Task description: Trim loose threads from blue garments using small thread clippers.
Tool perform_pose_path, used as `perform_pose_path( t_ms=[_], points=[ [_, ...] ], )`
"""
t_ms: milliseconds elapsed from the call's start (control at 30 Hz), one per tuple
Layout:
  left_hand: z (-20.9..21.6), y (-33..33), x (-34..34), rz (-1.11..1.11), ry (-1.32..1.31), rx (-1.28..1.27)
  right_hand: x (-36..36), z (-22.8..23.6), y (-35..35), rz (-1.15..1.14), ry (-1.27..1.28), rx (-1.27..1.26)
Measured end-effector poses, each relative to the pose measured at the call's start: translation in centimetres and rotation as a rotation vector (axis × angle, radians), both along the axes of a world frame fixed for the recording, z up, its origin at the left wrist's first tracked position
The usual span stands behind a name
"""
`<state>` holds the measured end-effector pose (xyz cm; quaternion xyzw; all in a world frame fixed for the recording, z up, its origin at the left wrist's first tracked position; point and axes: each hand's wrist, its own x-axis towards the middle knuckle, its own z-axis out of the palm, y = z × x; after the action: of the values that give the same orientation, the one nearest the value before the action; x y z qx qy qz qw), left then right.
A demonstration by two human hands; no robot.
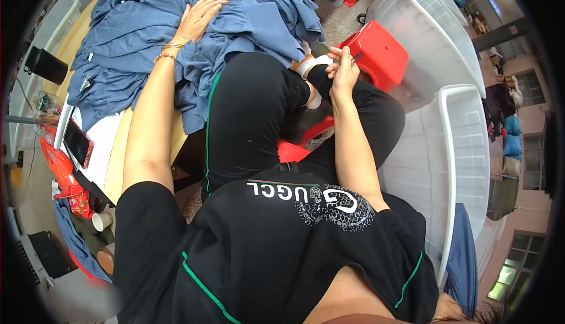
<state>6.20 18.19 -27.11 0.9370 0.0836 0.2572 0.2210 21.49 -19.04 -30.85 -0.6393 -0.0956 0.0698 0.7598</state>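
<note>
My left hand [199,20] lies flat, palm down, on a wide heap of blue-grey cloth garments [147,27], its fingers stretched out. The heap covers much of the table and hangs over its near edge beside my knee. My right hand [344,70] is raised above my right leg, in front of a red plastic stool. Its fingers are bent round a small dark tool [356,57]; only a thin part sticks out, so its exact kind is hidden. That hand is apart from the cloth.
At my right stand large translucent plastic bins [432,112] and the red stool [382,53]. Along the left are a black cup [46,66], a phone [77,143], a red plastic bag [66,174] and a paper cup [101,222]. The wooden table edge [120,156] shows below the garments.
</note>
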Motion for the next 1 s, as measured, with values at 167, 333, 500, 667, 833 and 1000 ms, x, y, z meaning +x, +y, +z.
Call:
perform_pose_path(
  t_ms=[167, 333, 500, 667, 833, 1000],
  points=[
    [0.7, 1.0, -1.7, -0.018, 0.121, -0.036, 2.1, -1.2, -2.0, -0.065, 0.098, 0.077],
    [0.1, -1.0, -2.8, 0.009, 0.154, 0.015, 5.4, -2.3, -5.1, -0.099, 0.105, 0.031],
    [1.5, -1.8, -4.0, 0.012, 0.214, -0.024, 7.8, -1.9, -4.5, -0.124, 0.167, 0.062],
    [1.6, -0.9, -5.6, 0.009, 0.246, -0.079, 9.1, -1.5, -2.3, -0.085, 0.155, 0.082],
    [2.9, 0.4, -6.2, 0.005, 0.252, -0.070, 11.2, -1.2, -0.4, -0.074, 0.180, 0.106],
    [3.3, 1.3, -5.4, -0.158, 0.220, -0.151, 13.4, -2.7, 0.0, -0.131, 0.211, 0.102]
  ],
)
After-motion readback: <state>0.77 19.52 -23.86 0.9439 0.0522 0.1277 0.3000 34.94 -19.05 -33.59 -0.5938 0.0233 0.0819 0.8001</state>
